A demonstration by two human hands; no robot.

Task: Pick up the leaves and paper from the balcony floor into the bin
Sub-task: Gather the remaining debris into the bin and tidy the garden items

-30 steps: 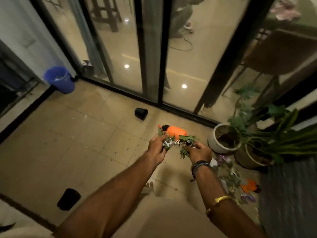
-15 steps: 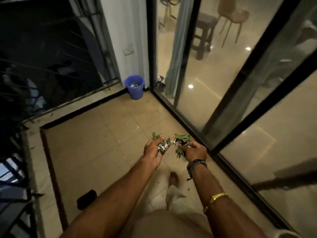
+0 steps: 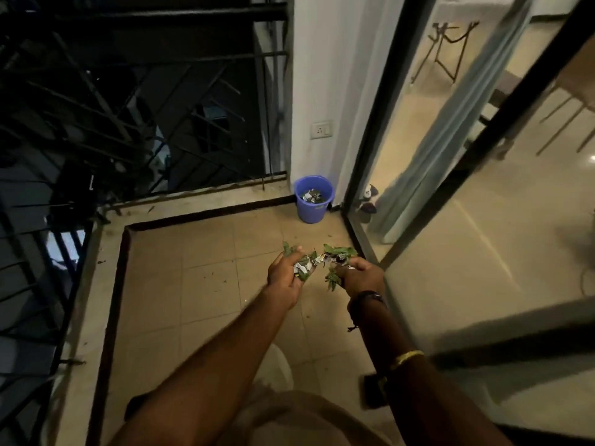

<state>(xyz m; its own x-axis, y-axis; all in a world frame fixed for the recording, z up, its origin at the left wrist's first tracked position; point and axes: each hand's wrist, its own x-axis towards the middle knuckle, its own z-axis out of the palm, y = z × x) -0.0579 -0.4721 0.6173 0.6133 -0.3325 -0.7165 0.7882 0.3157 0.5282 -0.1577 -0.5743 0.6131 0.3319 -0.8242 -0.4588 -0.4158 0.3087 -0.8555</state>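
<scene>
My left hand (image 3: 285,274) and my right hand (image 3: 362,275) are held side by side at waist height over the tiled balcony floor (image 3: 209,278). Each hand is closed around part of a bundle of green leaves and torn paper scraps (image 3: 317,262) that bridges the gap between them. The blue bin (image 3: 314,206) stands upright in the far corner against the white wall, well ahead of my hands. It holds some paper and leaf bits at the bottom.
A black metal railing (image 3: 128,107) runs along the left and far side. Glass sliding doors (image 3: 467,204) with dark frames line the right. A wall socket (image 3: 321,130) sits above the bin. Small specks of debris dot the tiles.
The view has swung left and forward along the balcony. The plant pots have gone out of sight, and the blue bin now lies straight ahead and closer. Both hands keep their hold on the bundle.
</scene>
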